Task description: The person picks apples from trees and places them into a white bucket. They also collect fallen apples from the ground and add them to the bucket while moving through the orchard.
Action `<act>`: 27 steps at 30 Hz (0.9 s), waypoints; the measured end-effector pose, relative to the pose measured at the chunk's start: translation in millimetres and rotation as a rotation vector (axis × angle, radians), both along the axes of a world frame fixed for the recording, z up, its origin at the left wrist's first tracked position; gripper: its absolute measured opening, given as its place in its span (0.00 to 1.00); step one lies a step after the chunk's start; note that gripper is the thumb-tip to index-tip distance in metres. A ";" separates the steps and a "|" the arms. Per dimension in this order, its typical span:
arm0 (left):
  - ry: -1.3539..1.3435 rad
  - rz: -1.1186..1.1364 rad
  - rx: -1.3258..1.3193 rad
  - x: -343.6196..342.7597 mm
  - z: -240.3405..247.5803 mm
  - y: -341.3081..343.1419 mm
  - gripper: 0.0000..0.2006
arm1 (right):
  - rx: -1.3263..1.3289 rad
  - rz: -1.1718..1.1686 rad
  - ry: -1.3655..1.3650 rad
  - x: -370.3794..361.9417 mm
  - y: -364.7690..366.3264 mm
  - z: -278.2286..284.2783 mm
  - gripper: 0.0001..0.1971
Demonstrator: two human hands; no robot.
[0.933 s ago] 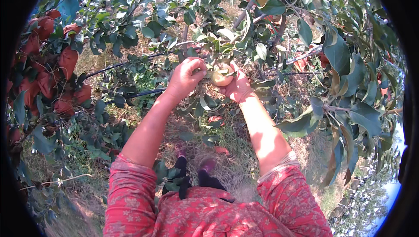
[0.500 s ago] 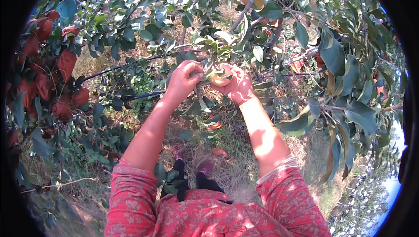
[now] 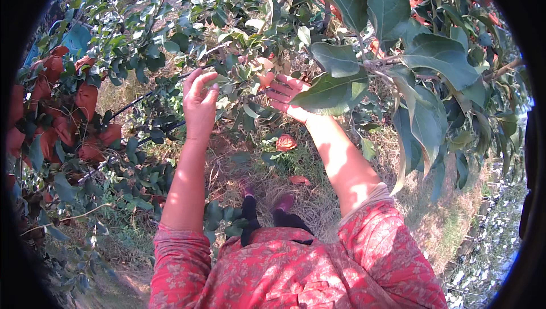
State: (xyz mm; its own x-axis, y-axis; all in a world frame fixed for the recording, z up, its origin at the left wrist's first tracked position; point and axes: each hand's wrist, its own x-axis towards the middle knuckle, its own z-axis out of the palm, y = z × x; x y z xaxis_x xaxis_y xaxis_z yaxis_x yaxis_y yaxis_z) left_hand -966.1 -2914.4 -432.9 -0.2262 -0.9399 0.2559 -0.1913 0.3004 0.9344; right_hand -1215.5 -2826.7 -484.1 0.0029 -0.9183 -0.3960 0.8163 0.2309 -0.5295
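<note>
A pale yellow-pink apple (image 3: 265, 71) hangs among leaves on the branch in front of me. My right hand (image 3: 290, 98) is just below and right of it, open, with its fingers spread. A large dark green leaf (image 3: 333, 90) covers part of that hand's outer side. Left of the apple, my left hand (image 3: 199, 101) is raised with its fingers bent toward the thumb. A green leaf (image 3: 226, 81) shows at its fingertips and seems pinched there.
Red bags (image 3: 86, 101) hang in a cluster on the left branches. Large leaves (image 3: 438, 61) crowd close on the right. A dark pipe or wire (image 3: 133, 103) runs behind the foliage. A crumpled red bag (image 3: 286, 143) lies lower down, above dry grass (image 3: 335, 206).
Both hands have come away from the apple. My left hand moved left, and my right hand let go and spread its fingers. The view has shifted, bringing the right-hand leaves nearer.
</note>
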 end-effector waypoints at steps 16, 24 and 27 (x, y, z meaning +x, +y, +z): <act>-0.219 -0.247 0.437 30.1 -15.1 227.1 0.09 | 0.341 0.172 0.230 -29.2 341.2 -11.3 0.24; -0.376 -0.537 0.332 -16.3 7.7 297.6 0.12 | 0.258 0.392 0.399 -28.8 343.5 5.3 0.25; -0.440 -0.506 0.339 -15.2 14.6 305.0 0.13 | 0.233 0.486 0.472 -19.3 326.4 15.5 0.22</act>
State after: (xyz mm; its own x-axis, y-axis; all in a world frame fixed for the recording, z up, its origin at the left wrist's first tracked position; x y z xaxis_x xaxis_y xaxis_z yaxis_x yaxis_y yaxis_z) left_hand -981.3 -2609.5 -418.3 -0.6664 -0.7049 -0.2430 -0.4832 0.1601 0.8607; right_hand -1234.9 -2500.3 -468.6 0.1704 -0.7481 -0.6413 0.2887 0.6602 -0.6934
